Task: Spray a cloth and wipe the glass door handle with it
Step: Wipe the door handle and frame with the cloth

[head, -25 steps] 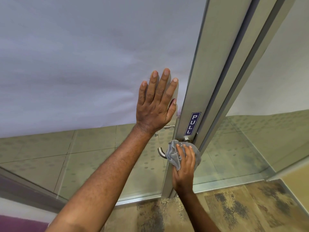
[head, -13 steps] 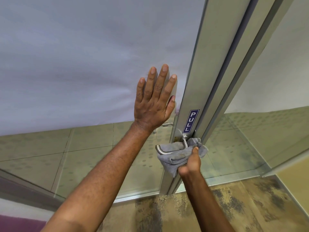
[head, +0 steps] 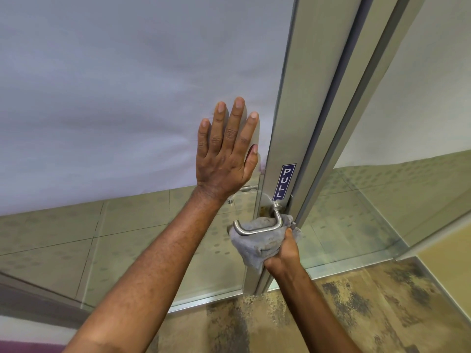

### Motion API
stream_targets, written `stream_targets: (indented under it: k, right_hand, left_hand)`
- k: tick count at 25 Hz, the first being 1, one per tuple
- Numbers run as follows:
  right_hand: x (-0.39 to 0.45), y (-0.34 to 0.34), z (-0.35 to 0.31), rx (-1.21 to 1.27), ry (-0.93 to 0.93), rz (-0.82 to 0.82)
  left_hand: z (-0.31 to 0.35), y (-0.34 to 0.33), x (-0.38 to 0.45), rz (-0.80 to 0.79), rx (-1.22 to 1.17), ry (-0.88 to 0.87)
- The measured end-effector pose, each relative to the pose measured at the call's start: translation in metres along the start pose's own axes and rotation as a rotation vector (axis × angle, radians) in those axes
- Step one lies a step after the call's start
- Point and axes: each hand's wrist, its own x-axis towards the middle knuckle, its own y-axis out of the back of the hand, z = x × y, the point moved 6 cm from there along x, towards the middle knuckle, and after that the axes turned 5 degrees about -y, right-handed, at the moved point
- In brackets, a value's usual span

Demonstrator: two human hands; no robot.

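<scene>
A brushed metal lever handle [head: 257,228] sticks out from the aluminium stile of the glass door [head: 293,123], just under a blue PULL sticker [head: 285,181]. My right hand [head: 285,253] grips a grey cloth [head: 257,244] bunched under and behind the handle, thumb up by the handle's bend. The cloth touches the lever from below; the lever's top is bare. My left hand [head: 226,154] lies flat on the frosted glass to the left of the stile, fingers spread and pointing up. No spray bottle is in view.
Clear lower glass shows a tiled floor beyond. A second frame post [head: 362,110] and glass panel stand to the right. Patterned brown carpet [head: 331,314] lies under my arms. A low wall edge [head: 38,296] runs at the lower left.
My right hand has turned from covering the handle with the cloth to holding the cloth underneath it, so the lever now shows. My left hand stays pressed on the glass.
</scene>
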Motion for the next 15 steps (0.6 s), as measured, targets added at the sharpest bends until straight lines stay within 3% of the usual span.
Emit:
stream_targets:
  k: [3,6,9,11,15]
  right_hand:
    - [-0.024,0.013,0.020,-0.224,0.189,0.043]
    - [-0.049,0.043,0.003,-0.474,0.583,0.293]
    - [-0.033,0.057,-0.025,-0.598,0.342,0.139]
    - [-0.029,0.051,-0.056,-0.663,0.472,0.111]
    - [-0.035,0.007,-0.079,-0.640,0.922,0.009]
  left_hand:
    - [0.000,0.000,0.000,0.006,-0.003,-0.005]
    - [0.000,-0.001,0.000,0.005,0.006,-0.008]
    - [0.000,-0.001,0.000,-0.001,0.010,-0.003]
    - [-0.001,0.000,0.000,-0.006,0.010,0.003]
    - [0.000,0.001,0.000,-0.009,0.023,0.008]
